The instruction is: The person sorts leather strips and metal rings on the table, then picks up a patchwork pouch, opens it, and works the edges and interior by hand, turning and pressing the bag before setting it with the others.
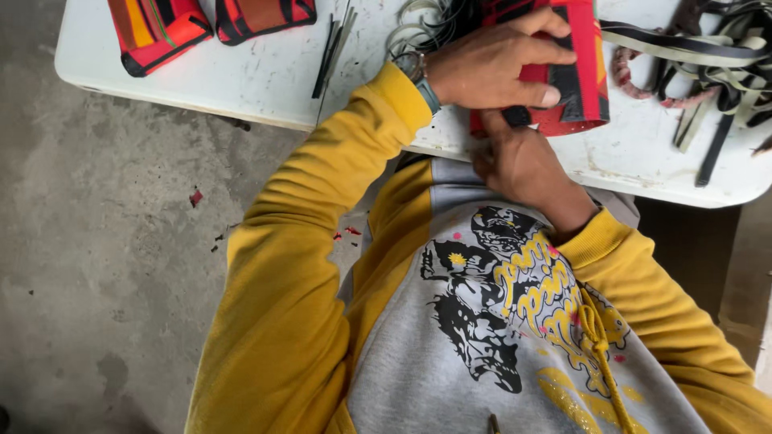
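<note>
Right hand [519, 161] pinches the red-and-black woven piece [575, 88] from below at the table's [265, 76] near edge; left hand [490, 60] clamps it flat on top. Best to keep that pressure steady so it can't slide.

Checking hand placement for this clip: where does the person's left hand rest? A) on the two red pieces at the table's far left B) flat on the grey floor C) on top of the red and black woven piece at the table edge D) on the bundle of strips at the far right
C: the left hand lies over the red and black woven piece on the white table, while the right hand meets it from below.
</note>
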The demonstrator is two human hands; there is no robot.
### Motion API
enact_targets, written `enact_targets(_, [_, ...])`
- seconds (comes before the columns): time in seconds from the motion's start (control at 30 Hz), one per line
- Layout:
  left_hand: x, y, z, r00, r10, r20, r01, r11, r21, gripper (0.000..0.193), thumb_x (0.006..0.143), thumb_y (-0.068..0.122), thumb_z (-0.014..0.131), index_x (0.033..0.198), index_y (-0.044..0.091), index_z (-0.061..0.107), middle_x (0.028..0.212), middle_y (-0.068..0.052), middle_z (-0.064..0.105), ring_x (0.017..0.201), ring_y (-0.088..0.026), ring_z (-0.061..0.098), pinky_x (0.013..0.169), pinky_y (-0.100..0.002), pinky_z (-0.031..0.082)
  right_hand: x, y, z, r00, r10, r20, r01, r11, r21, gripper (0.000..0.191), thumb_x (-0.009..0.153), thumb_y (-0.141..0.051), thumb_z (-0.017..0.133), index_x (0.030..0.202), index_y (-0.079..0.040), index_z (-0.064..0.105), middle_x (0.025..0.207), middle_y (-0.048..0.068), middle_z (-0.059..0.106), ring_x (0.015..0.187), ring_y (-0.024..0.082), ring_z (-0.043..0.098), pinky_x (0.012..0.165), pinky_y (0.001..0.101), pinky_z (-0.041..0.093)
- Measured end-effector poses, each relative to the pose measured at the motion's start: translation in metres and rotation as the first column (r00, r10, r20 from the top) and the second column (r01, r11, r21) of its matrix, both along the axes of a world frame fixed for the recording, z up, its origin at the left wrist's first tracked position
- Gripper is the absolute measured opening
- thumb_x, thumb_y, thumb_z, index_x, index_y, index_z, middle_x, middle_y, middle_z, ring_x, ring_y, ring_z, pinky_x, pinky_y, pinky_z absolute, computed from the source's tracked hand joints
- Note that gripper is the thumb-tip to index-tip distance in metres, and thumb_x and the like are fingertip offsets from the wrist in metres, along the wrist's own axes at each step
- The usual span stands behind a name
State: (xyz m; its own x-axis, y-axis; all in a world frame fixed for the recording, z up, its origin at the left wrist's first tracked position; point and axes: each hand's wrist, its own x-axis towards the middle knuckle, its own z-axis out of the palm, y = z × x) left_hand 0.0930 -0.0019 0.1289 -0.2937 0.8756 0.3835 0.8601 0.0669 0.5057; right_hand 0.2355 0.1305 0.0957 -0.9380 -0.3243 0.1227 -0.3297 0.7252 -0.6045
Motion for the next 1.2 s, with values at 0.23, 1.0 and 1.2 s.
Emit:
enact_targets(0.23, [-0.015, -0.077, 0.010, 0.922, 0.380, 0.080, -0.388, 0.898, 0.206, 0.033, 0.100, 0.021, 0.076, 0.126, 0.002, 0.068, 0.116, -0.013, 0.075, 0.107, -0.028, 0.074, 0.095, -0.038, 0.056, 0.019, 0.016, 0.008, 0.950, -0.277, -0.143, 0.252, 0.952, -0.175, 0.079, 0.096, -0.010, 0.072, 0.163, 0.003, 0.033, 0.100, 0.021, 0.073, 0.083, 0.033, 0.076, 0.072, 0.0406, 0.060])
enact_targets(1.0, [-0.097, 0.036, -0.087, 0.893, 0.371, -0.255, -0.433, 0.861, -0.265, 0.029, 0.063, 0.019, 0.083, 0.080, -0.001, 0.068, 0.079, -0.027, 0.068, 0.073, -0.045, 0.069, 0.064, -0.051, 0.057, 0.039, 0.057, 0.025, 0.938, -0.242, 0.247, 0.326, 0.855, -0.402, 0.069, 0.091, -0.006, 0.073, 0.154, -0.010, 0.044, 0.066, 0.004, 0.067, 0.054, 0.005, 0.056, 0.053, 0.0229, 0.048])
enact_targets(1.2, [-0.080, 0.021, -0.075, 0.844, 0.532, 0.069, -0.535, 0.844, 0.033, 0.008, 0.083, 0.009, 0.076, 0.080, 0.003, 0.072, 0.082, -0.017, 0.076, 0.076, -0.032, 0.074, 0.069, -0.040, 0.058, 0.051, 0.060, -0.008, 0.961, -0.270, 0.068, 0.255, 0.754, -0.606, 0.013, 0.101, -0.008, 0.075, 0.110, 0.000, 0.071, 0.082, 0.000, 0.067, 0.074, 0.004, 0.056, 0.067, 0.0215, 0.048])
